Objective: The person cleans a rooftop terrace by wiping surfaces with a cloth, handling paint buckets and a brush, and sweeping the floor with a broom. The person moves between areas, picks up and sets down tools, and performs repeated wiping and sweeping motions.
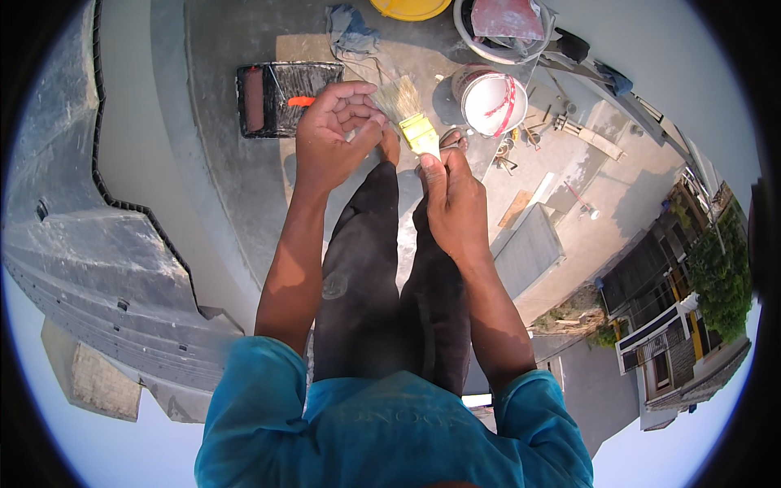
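Note:
My right hand point(455, 199) grips a flat paintbrush point(418, 132) by its pale handle, thumb on top. The brush has a yellow band, and its light bristles point up and to the left. Beside the bristle tips is my left hand point(335, 138), its fingers curled and the thumb pressed toward the index finger. Anything pinched there is too small to make out. Just beyond the left hand lies a black paint tray point(313, 77) holding a paint roller point(255, 98) with a reddish-brown sleeve. An orange handle point(301, 102) shows partly behind my fingers.
A white paint bucket point(493, 104) stands right of the brush. Beyond it sits a round basin point(468, 37) with items inside. A blue-grey rag point(350, 34) and a yellow lid point(411, 8) lie at the far side. A ledge edge drops toward ground with scattered tools at right.

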The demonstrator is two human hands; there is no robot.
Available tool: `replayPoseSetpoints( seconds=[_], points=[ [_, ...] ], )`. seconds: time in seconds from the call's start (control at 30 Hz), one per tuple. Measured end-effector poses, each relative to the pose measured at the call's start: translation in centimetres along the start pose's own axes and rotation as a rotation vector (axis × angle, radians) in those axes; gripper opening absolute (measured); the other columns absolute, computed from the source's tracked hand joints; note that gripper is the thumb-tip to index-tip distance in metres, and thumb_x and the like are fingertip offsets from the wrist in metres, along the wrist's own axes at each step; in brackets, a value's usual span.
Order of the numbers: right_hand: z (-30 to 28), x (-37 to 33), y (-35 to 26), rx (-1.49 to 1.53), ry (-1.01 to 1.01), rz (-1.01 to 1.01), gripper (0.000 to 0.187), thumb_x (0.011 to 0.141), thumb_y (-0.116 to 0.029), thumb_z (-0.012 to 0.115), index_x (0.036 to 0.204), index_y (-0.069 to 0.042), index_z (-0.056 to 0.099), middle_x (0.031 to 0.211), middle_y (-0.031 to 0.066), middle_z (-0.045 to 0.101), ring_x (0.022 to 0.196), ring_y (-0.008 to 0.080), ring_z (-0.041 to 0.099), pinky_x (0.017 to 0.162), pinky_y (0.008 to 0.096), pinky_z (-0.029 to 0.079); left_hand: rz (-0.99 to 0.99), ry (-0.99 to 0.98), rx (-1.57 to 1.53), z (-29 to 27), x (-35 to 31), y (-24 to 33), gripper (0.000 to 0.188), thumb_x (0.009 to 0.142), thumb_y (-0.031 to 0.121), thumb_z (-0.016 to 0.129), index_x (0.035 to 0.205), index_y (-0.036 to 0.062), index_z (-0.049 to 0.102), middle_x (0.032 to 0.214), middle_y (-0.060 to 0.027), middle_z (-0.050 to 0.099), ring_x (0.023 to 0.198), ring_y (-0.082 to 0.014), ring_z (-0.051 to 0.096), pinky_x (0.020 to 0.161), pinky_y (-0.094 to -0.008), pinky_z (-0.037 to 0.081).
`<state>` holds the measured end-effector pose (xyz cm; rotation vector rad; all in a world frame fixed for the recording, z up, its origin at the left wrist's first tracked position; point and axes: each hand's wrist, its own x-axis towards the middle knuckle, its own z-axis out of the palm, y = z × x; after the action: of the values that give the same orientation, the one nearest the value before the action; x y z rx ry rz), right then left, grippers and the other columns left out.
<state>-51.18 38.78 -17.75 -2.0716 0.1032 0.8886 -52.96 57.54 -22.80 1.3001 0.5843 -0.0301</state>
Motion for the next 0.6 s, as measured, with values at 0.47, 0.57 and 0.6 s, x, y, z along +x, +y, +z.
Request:
replayPoseSetpoints(
  seconds=[0.47, 0.57, 0.6],
  points=[
    [-0.3, 0.2, 0.5, -0.132, -0.010, -0.032, 0.030, 0.104, -0.037, 0.054, 0.104, -0.007, 0.051, 0.069, 0.0230, 0.064, 0.067, 0.0493, 0.064, 0.057, 0.0562, 0.046, 0.094, -0.200, 0.405, -0.8, 2.2, 0.8, 0.027, 0.081, -0.009, 0.073, 0.108, -0.0045, 0.067, 0.097, -0.0070, 0.071, 0.087, -0.0105, 0.069, 0.077, -0.0240, 0.057],
    [-0.4, 0.1, 0.7, -0.145, -0.037, -0.022, 0.030, 0.104, -0.037, 0.054, 0.104, -0.007, 0.051, 0.068, 0.0226, 0.064, 0.067, 0.0491, 0.064, 0.057, 0.0562, 0.046, 0.135, -0.251, 0.490, -1.2, 2.5, 0.9, 0.024, 0.080, -0.008, 0.073, 0.103, -0.0038, 0.069, 0.093, -0.0065, 0.072, 0.083, -0.0090, 0.069, 0.074, -0.0224, 0.056],
    [-0.4, 0.0, 0.7, -0.151, -0.048, -0.016, 0.030, 0.104, -0.037, 0.054, 0.103, -0.007, 0.051, 0.068, 0.0225, 0.064, 0.067, 0.0490, 0.064, 0.057, 0.0562, 0.047, 0.142, -0.254, 0.529, -1.3, 2.5, 0.9, 0.022, 0.079, -0.007, 0.073, 0.101, -0.0035, 0.070, 0.091, -0.0061, 0.072, 0.081, -0.0084, 0.069, 0.073, -0.0219, 0.056]
  ],
)
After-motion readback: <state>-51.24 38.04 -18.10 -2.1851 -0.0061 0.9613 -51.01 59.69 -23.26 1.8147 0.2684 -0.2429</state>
